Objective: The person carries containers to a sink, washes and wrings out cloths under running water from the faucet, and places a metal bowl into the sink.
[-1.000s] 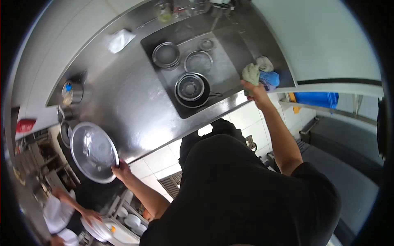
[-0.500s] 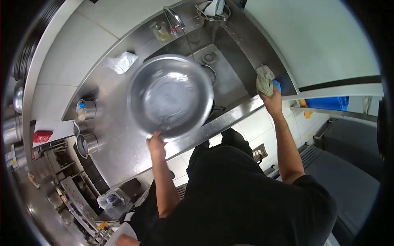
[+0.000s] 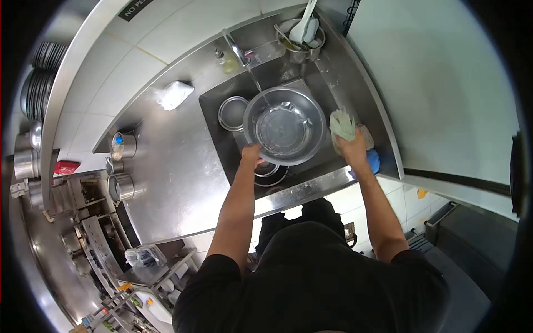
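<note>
My left hand [image 3: 252, 155] grips the near-left rim of a large round metal bowl [image 3: 284, 129], held over the sink [image 3: 215, 94]. Water runs from the faucet [image 3: 236, 49] into the bowl's far side. My right hand [image 3: 353, 147] is closed around a pale green cloth [image 3: 342, 124], just right of the bowl and apart from it. Beside that hand, a beige item and a blue item [image 3: 372, 161] lie on the sink's right edge. Under the bowl, a round metal pan [image 3: 233, 113] and dark cookware [image 3: 270, 175] are partly hidden.
A soap bottle [image 3: 226, 61] stands left of the faucet. A metal pot [image 3: 317, 46] with utensils sits at the back corner. On the left counter [image 3: 175, 166] are a white plastic bag [image 3: 174, 95] and several metal containers [image 3: 120, 187]. A pale panel rises on the right.
The bowl has moved right, from over the counter to under the running water. My right hand has brought the cloth left from the sink's edge toward the bowl.
</note>
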{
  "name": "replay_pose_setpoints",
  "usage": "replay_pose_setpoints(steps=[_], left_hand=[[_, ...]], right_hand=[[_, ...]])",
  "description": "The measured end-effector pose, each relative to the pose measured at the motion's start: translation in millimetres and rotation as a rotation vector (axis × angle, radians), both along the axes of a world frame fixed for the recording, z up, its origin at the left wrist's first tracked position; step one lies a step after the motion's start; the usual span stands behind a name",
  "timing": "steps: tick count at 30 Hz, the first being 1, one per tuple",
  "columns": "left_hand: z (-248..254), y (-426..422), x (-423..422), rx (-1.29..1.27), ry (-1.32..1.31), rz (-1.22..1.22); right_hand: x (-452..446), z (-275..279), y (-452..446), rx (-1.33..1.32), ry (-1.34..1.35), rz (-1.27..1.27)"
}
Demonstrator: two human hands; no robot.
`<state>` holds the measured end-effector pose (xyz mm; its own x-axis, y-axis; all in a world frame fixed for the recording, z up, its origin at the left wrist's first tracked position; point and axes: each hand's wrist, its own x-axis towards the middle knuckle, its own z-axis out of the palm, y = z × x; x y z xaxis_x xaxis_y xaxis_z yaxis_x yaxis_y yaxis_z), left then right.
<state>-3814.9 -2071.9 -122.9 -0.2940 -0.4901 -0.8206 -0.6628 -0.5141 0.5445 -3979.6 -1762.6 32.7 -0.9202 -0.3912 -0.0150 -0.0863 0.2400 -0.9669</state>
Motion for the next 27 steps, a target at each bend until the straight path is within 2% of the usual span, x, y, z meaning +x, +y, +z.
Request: replay_pose_setpoints(steps=[1,4,6,8,9,11,12,14,15,16,19,22,25,27], left_hand=[[-8.1,-2.8,3.0,-0.005,-0.014,-0.005],[-3.4,-13.9,5.1,-0.498,0.123,-0.026],[9.4,-50.2,-15.1,-0.638,0.271,0.005],[40.9,-94.3,-58.3,-0.662,0.391,-0.118],[43.0,-120.0,-89.9,-0.808,0.453,-0.198],[36.9,-176.9,-151.0,-0.852,0.418,-0.379],[25.8,-183.2,-177.0,-0.744,0.551,-0.41],[0.3,-195.1,-233.7,-0.48,0.787,-0.461],[8.0,-198.7,-262.7,-0.39,0.465,-0.501],[31.5,-169.5,-268.1,-0.371,0.435,-0.362],[33.3,-161.5,-283.6,-0.222,0.496,-0.328],[10.5,-199.0,-304.1,0.074,0.53,-0.267],[29.5,-198.1,-299.2,0.04,0.506,-0.344],[35.3,-192.2,-288.9,0.043,0.536,-0.279]], right_hand=[[-0.9,-1.2,5.5,0.01,-0.01,0.004],[1.3,-10.0,25.3,0.013,-0.07,0.006],[7.8,-17.5,39.2,-0.007,-0.142,0.01],[17.1,-15.9,50.1,0.008,-0.166,0.0],[18.9,-14.2,53.9,0.022,-0.176,-0.014],[28.4,-11.2,66.1,0.025,-0.069,-0.031],[38.4,-5.5,75.7,0.047,-0.022,-0.057],[71.7,27.2,103.3,0.321,-0.001,-0.305],[80.0,28.7,110.5,0.426,0.009,-0.385],[83.8,22.5,120.5,0.632,0.219,-0.394],[70.1,17.7,115.8,0.866,0.357,-0.299],[53.2,3.6,91.6,1.064,0.341,-0.133],[49.2,10.2,57.8,1.262,0.283,-0.134],[45.0,6.2,45.7,1.36,0.204,-0.038]])
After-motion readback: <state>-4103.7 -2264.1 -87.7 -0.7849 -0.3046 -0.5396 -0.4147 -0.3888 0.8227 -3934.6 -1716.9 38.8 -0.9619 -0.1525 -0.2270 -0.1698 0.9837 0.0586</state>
